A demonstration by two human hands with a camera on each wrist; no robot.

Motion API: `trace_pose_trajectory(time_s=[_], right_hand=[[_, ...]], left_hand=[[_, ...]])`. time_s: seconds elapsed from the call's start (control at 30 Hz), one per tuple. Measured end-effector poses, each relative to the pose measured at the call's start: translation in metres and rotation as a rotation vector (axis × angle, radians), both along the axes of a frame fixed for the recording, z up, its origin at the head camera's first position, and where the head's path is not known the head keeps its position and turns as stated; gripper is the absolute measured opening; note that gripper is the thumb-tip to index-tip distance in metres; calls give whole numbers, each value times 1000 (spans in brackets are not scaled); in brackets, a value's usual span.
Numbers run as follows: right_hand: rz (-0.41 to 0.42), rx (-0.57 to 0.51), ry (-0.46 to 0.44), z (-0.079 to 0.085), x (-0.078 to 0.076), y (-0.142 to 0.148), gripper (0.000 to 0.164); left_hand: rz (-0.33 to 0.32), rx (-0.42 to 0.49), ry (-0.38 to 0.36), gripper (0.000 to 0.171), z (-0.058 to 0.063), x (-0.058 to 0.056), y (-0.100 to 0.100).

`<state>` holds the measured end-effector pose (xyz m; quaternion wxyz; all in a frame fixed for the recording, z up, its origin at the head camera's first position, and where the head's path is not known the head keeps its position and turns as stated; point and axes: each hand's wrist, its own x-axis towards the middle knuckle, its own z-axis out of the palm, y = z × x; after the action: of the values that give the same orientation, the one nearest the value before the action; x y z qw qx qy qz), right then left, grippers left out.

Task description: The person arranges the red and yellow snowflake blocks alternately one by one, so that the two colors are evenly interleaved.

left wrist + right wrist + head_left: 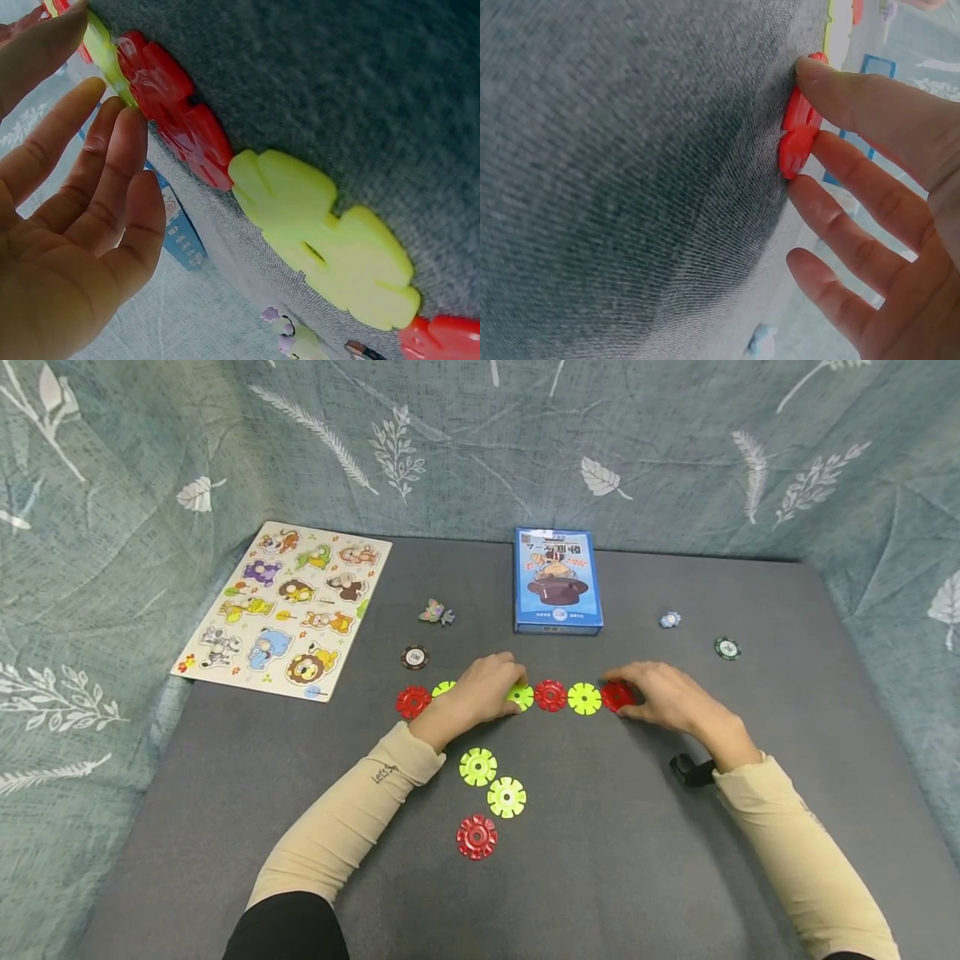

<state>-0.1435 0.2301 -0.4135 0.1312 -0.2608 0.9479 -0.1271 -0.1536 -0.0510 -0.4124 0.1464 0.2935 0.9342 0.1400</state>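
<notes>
A row of flower-shaped plastic interlocking discs, alternating red and yellow-green, runs across the table. My left hand (pixel 483 687) pinches a yellow-green disc (pixel 521 697) in mid-row between thumb and fingers. Beneath that hand, a red disc (pixel 176 109) is hidden from the head view; left of it come a yellow-green disc (pixel 322 236) and a red end disc (pixel 413 702). Between the hands lie a red disc (pixel 551 695) and a yellow-green disc (pixel 585 698). At the right end my right hand (pixel 663 695) holds a red disc (pixel 799 142) by its edges.
Nearer me lie two loose yellow-green discs (pixel 477 767) and a red one (pixel 477 837). Behind the row are an animal puzzle board (pixel 296 610), a blue game box (pixel 558 581), a butterfly figure (pixel 435 612), a small blue figure (pixel 670 620) and poker chips (pixel 415 657).
</notes>
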Motion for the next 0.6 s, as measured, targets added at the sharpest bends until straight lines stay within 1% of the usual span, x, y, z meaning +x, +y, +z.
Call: trace_pose_trajectory(time_s=[0.2, 0.6], right_hand=[[1, 0, 4, -1, 3, 0, 51], [12, -11, 30, -3, 3, 0, 47]], left_hand=[[6, -9, -18, 38, 1, 0, 1], [-2, -21, -6, 39, 2, 0, 2]])
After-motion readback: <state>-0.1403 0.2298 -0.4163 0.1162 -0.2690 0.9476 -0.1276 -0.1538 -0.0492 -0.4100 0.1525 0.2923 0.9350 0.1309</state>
